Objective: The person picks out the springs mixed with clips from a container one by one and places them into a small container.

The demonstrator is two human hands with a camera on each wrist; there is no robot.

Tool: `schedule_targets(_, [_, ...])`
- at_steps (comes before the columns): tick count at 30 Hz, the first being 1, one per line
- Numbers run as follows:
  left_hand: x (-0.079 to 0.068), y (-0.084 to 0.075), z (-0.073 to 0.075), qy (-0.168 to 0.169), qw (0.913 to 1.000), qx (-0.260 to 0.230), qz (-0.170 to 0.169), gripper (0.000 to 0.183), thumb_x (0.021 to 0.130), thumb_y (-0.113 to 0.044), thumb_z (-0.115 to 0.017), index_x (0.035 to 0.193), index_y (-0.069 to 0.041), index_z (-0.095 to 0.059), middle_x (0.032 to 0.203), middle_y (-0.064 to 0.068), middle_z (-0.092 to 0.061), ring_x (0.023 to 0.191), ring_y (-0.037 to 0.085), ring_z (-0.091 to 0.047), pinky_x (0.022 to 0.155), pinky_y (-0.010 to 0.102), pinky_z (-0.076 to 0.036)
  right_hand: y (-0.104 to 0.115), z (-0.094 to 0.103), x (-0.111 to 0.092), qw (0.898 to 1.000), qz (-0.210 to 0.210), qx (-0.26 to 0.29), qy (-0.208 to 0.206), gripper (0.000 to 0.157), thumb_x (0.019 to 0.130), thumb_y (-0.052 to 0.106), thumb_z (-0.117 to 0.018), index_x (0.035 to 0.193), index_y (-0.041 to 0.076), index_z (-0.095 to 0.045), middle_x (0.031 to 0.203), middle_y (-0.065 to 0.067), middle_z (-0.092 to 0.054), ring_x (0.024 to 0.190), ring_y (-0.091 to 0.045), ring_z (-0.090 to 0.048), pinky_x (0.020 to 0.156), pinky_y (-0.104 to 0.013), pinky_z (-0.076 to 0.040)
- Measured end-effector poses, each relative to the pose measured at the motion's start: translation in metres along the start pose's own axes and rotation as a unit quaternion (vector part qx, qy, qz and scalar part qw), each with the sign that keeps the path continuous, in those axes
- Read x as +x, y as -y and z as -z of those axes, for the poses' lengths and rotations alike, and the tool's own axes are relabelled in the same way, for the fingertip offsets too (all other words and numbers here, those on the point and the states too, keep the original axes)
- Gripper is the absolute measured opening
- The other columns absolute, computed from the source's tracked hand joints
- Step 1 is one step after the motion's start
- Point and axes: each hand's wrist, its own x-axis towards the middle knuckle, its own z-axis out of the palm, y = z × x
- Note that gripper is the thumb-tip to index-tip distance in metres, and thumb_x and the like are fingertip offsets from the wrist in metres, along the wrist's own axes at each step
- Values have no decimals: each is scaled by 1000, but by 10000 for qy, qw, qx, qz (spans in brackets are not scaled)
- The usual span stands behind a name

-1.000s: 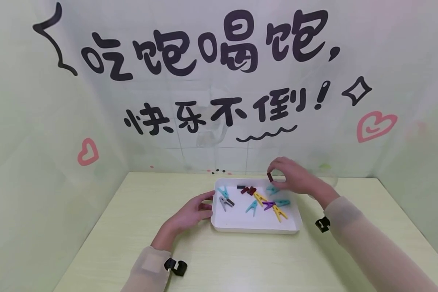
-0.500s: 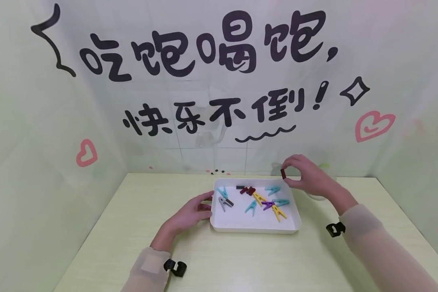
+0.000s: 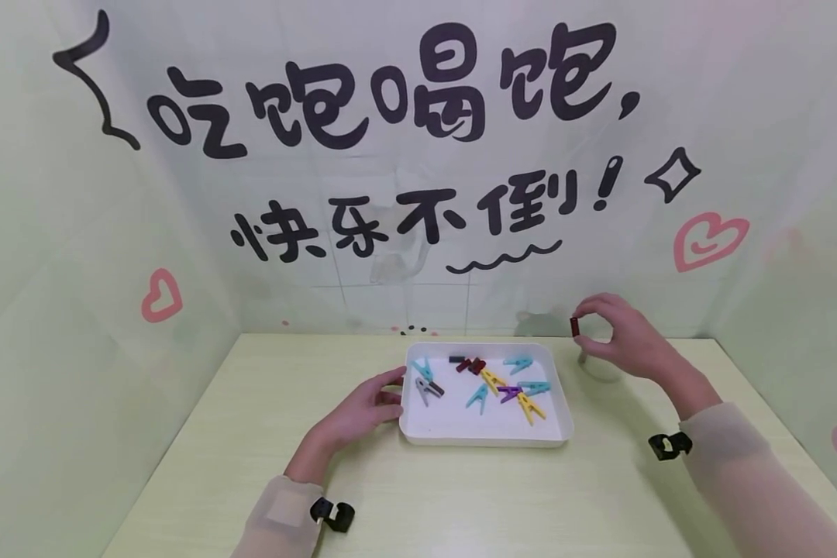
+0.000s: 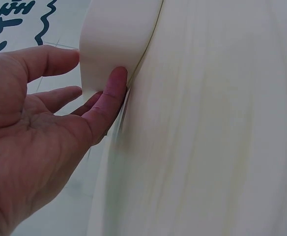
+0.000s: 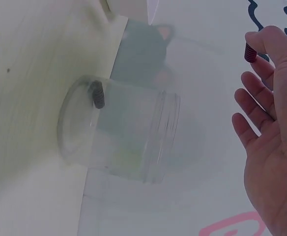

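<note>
At the left wall of a white tray [image 3: 484,430], the fingertips of my left hand [image 3: 363,403] rest with fingers loosely extended; they touch the tray's outer side in the left wrist view. My right hand [image 3: 631,341] pinches a small dark red ribbed cylinder [image 5: 250,53] between thumb and index finger, the other fingers spread. It is raised to the right of the tray, above a clear plastic jar [image 5: 129,135]. Inside the jar, near its bottom, lies a dark grey ribbed cylinder [image 5: 98,95].
Several clothespins lie in the tray, among them a grey one [image 3: 427,390], a purple one [image 3: 509,394] and a yellow one [image 3: 531,408]. Dark red cylinders [image 3: 477,366] and a grey one [image 3: 456,359] lie near its back. A printed curtain [image 3: 286,294] stands behind the table.
My right hand has moved right, from over the tray's back right corner to over the jar, still pinching the red cylinder. My left hand stays at the tray.
</note>
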Motion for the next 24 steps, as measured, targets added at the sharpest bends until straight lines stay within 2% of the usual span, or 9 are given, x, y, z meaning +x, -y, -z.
schedule_targets(3, [0,0,0,6,10000,-21,21,69,102,0,-63,165,-2,-35,156,18,-48,129,34,-57,104,43,-55,-7,3,-6,9999,12,-31,-166,31,86,2,-85,113,6,-72,120,-13,-66,116,-36,-59,97,-59,-52])
schedule_targets(14, [1,2,1,49,10000,-69,-7,69,102,-1,-63,165,-3,-35,157,18,-47,129,34,-57,104,42,-55,-36,8,-27,9979,-518,39,-386,28,88,4,-83,113,5,-71,120,-14,-64,117,-42,-58,96,-62,-47])
schedule_targets(18, [0,2,1,42,10000,-77,-34,69,102,0,-63,165,-2,-35,157,18,-47,130,35,-57,104,42,-55,-48,7,-33,9972,-636,27,-401,26,90,5,-81,113,3,-71,120,-15,-64,117,-42,-58,95,-62,-46])
schedule_targets(24, [1,3,0,23,10000,-34,-26,69,102,-1,-63,165,-3,-35,157,17,-47,129,34,-57,104,42,-54,-56,6,-40,9936,-1077,155,-303,23,95,9,-78,114,0,-69,125,-21,-60,121,-47,-54,98,-69,-45])
